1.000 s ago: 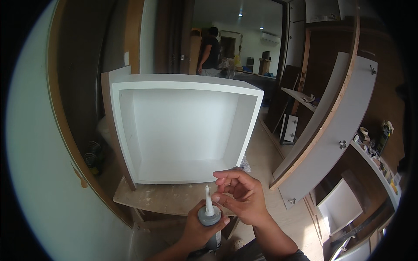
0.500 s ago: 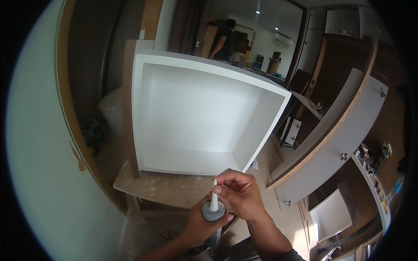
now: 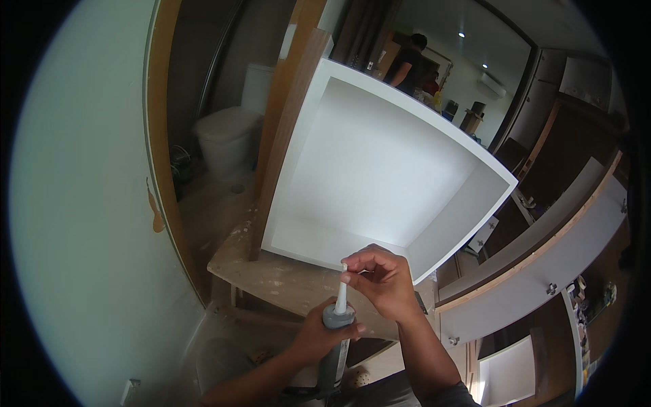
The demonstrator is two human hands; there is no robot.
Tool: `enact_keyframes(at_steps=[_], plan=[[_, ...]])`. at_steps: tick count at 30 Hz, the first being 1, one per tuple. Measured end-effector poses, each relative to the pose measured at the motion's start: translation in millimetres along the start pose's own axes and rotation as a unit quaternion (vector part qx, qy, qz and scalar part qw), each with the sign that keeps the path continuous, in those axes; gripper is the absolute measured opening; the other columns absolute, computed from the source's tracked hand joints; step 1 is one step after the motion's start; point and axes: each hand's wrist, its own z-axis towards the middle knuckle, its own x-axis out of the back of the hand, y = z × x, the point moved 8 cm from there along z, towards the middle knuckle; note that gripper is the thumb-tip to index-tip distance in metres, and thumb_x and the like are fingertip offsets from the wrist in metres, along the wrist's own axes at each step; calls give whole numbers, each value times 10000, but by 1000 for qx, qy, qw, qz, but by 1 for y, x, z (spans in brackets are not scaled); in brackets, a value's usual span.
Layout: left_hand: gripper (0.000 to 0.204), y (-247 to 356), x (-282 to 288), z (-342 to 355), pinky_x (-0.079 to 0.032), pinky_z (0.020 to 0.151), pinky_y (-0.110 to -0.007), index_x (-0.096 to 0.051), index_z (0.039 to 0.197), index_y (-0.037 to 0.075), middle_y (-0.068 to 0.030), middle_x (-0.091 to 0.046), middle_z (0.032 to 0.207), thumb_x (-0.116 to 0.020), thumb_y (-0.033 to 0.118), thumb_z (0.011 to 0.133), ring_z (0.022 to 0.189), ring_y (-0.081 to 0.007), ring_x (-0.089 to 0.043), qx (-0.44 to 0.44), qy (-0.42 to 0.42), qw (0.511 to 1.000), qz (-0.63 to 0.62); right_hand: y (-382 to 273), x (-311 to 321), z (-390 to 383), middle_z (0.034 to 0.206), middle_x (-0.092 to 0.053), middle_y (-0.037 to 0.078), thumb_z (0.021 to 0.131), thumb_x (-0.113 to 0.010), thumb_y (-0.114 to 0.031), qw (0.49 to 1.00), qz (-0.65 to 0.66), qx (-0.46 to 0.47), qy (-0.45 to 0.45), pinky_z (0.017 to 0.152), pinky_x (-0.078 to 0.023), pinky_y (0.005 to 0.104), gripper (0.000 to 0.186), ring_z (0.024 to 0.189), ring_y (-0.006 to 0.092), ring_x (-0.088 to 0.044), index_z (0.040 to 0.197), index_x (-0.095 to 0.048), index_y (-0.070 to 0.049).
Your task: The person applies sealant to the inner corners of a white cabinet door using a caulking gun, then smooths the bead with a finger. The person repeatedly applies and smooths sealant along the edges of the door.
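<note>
My left hand is wrapped around the front of a grey sealant cartridge, which seems to sit in a caulking gun; its lower part is cut off by the view. From the cartridge a long white nozzle points upward. At its tip, my right hand pinches with thumb and forefinger. Whether a small cap or scrap lies between those fingers I cannot make out. Just beyond both hands stands an open white cabinet box, with a brown wood-look outer side.
The cabinet rests on a stained wooden board. A pale wall rises close on the left, with a toilet through the doorway. On the right lean long door panels with hinges. A person appears in the background.
The view has shifted and tilted, so the cabinet appears farther right and more of the toilet shows. Both hands keep their places on the cartridge and nozzle tip; more of the gun's body is visible.
</note>
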Motion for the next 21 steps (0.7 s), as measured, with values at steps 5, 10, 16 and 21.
enact_keyframes(at_steps=[5, 10, 16, 21], plan=[[335, -6, 32, 9, -561, 745, -309, -622, 1061, 63, -31, -700, 896, -886, 155, 876, 803, -123, -689, 14, 72, 997, 16, 27, -8, 18, 1017, -688, 43, 906, -751, 133, 999, 4, -26, -25, 887, -614, 293, 256, 959, 131, -699, 1125, -737, 1], [348, 14, 61, 2, -567, 744, -305, -625, 1072, 64, -25, -704, 872, -889, 111, 851, 820, -114, -694, -14, 144, 989, 39, 76, 5, 36, 1022, -657, 25, 985, -711, 13, 986, 99, -137, 1, 931, -610, 315, 269, 997, 146, -698, 1253, -693, 1], [456, 66, 88, -26, -566, 787, -285, -584, 1215, 56, -28, -701, 889, -841, 18, 840, 847, -106, -688, -122, 266, 950, 111, 93, -26, 98, 1101, -672, 130, 1010, -622, -52, 937, -336, 53, -85, 853, -593, 388, 390, 904, 271, -714, 1400, -618, -50], [699, 81, 109, -27, -564, 828, -283, -494, 1468, 29, -34, -688, 913, -799, -22, 841, 869, -108, -676, -151, 311, 936, 72, 109, -65, 128, 1143, -658, 175, 993, -574, -74, 847, -504, 126, -114, 840, -569, 502, 462, 940, 387, -692, 1455, -582, -82]])
